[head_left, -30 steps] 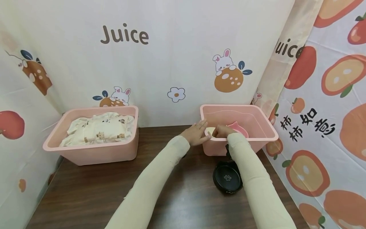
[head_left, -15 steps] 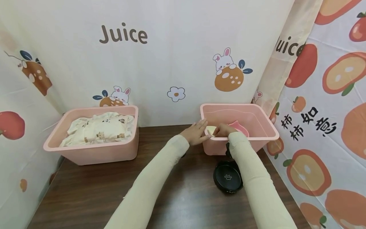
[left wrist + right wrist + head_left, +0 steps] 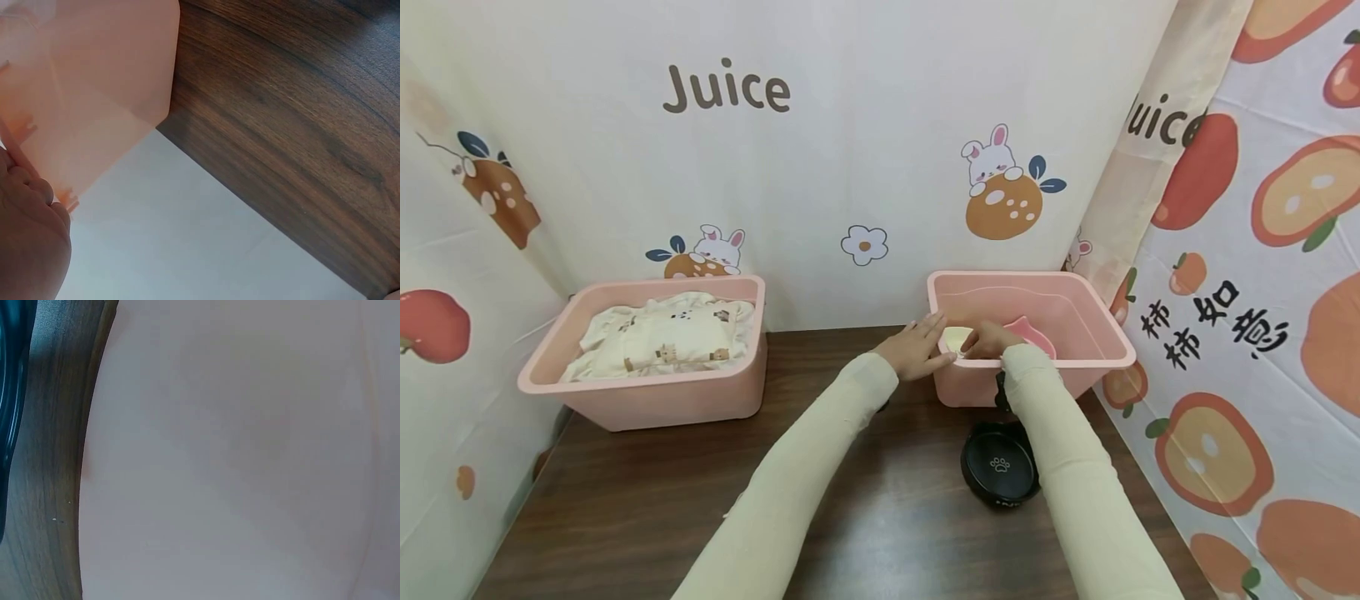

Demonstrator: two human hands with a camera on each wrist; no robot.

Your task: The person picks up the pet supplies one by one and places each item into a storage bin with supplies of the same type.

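Note:
My left hand (image 3: 914,348) rests on the left rim of the right-hand pink bin (image 3: 1045,377), fingers laid straight across it and the thumb by the front corner. In the left wrist view, its fingers (image 3: 39,187) lie along the bin's edge. My right hand (image 3: 990,340) reaches down inside the same bin. Its curled fingers pinch the edge of a pale yellow bowl (image 3: 956,336), partly hidden by the hand and rim. Behind the right hand lies a pink dish with a pointed edge (image 3: 1032,335). The right wrist view shows mostly the bin's outer wall (image 3: 219,450).
A black pet bowl with a paw print (image 3: 999,465) stands on the dark wooden table (image 3: 880,517) in front of the bin, beside my right sleeve. At the left, another pink bin (image 3: 677,406) holds folded cream cloth with small animal prints (image 3: 681,337). Printed curtains hang behind.
My right fingers have shifted slightly at the pale yellow bowl, and more of the bowl shows now. The left hand has stayed on the rim.

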